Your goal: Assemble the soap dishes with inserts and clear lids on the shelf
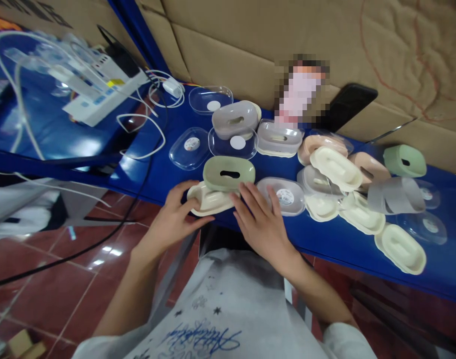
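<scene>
My left hand point(175, 215) grips the left end of a cream oval plastic tray point(218, 203), thumb below and fingers over its rim. Over the tray's back edge sits a pale green oval tub point(229, 169) with a dark slot in its bottom. My right hand point(263, 224) has its fingers stretched out, the tips at the right end of the tray and near the tub. Just beyond those fingers lies a pale oval piece with a round label point(285, 196), partly covered by the hand.
Clear oval lids point(190, 149) lie behind the tub. Rightward are several cream trays point(401, 249), grey tubs point(395, 195) and another green tub point(405, 160). A dark phone point(351, 104) leans on the cardboard point(231, 45). A power strip point(104, 97) with cables is at left.
</scene>
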Tool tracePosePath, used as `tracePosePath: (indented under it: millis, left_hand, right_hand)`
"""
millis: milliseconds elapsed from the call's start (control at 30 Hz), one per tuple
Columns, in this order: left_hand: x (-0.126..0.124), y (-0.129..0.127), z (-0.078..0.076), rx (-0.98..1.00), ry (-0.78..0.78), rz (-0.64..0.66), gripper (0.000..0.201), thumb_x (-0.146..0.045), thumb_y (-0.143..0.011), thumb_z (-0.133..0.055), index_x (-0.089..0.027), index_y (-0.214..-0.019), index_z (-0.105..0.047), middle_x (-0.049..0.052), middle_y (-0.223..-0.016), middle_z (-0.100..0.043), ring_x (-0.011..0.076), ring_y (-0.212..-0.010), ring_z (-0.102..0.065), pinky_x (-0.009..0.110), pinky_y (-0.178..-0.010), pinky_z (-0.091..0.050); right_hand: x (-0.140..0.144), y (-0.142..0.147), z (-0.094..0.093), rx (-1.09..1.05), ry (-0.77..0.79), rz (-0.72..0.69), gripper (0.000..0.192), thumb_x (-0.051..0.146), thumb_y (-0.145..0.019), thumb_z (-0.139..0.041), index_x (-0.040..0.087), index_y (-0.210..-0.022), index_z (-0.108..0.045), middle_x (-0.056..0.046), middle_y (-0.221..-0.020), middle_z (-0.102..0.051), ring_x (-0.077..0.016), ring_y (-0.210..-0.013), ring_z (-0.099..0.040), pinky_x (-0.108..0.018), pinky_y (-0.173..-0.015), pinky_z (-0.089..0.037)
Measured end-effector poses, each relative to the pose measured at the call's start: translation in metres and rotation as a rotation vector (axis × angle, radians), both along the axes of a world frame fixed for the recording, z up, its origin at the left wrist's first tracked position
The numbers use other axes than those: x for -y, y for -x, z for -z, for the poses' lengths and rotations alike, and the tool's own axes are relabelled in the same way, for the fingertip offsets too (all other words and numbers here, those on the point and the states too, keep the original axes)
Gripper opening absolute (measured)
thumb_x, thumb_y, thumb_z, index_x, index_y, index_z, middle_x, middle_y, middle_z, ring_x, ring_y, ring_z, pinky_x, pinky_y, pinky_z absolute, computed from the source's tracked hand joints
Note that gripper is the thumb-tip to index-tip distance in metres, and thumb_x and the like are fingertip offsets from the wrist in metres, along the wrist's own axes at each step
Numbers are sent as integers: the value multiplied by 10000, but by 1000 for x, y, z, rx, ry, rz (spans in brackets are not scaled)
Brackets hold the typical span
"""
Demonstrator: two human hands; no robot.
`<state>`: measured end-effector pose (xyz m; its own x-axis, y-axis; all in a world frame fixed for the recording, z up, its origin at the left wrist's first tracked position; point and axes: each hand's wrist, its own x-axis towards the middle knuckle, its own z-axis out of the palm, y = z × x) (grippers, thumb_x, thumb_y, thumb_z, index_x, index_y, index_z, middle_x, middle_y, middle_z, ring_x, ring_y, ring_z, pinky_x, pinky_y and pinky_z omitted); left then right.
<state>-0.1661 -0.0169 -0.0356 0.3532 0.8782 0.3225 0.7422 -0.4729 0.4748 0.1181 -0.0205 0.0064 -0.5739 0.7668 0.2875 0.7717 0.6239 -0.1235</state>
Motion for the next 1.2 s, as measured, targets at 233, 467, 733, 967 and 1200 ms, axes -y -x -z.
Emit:
tracePosePath:
  millis: [233, 467, 733, 967, 1200]
  left_hand:
    - [1, 17, -6, 92, 68, -83, 588, -469, -981, -786, -284, -1484, -544, 163, -1608, -488, 367, -1518, -517, 606, -1242, -481]
    - [-4, 17, -1, 115, 63, 12, 597, -442, -1020, -748, -348, -1571, -538, 127, -1757, -372, 372, -1574, -474, 601, -1246, -491]
    - [-5, 21, 4, 36, 19, 32, 440, -442, -1045, -709, -307, -1462, -661, 126, -1735, -437, 361, -1518, -554, 605, -1223, -521]
    - [-5, 10, -8, 100, 1, -8, 557, -472, -1002, -766, -282, -1500, -607, 155, -1671, -499, 364, -1507, -546, 597, -1231, -495]
    - [-1, 4, -2, 174, 86, -42, 681, -455, -990, -789, -287, -1576, -488, 161, -1628, -537, 351, -1515, -538, 591, -1220, -505]
  right_hand:
    - [-50, 29, -9, 173, 103, -57, 457, 63, -1074, -431, 112, -1471, -652, -176, -1459, -704, -316, -1462, -591, -694, -1346, -291]
    - [-30, 24, 0, 122, 119, -174, 534, 28, -1038, -464, 156, -1536, -605, -133, -1607, -610, -273, -1528, -536, -526, -1337, -393]
    - [-23, 30, 10, 159, 64, -208, 419, 126, -1084, -522, 125, -1481, -655, -129, -1571, -648, -277, -1496, -582, -497, -1322, -428]
    - [-76, 18, -15, 88, 138, -126, 560, 1, -1028, -431, 161, -1533, -611, -112, -1604, -621, -272, -1528, -539, -534, -1317, -378]
    - [-148, 19, -38, 105, 358, -60, 252, 66, -1031, -511, 137, -1120, -736, -123, -1107, -803, -284, -1116, -729, -534, -1183, -409]
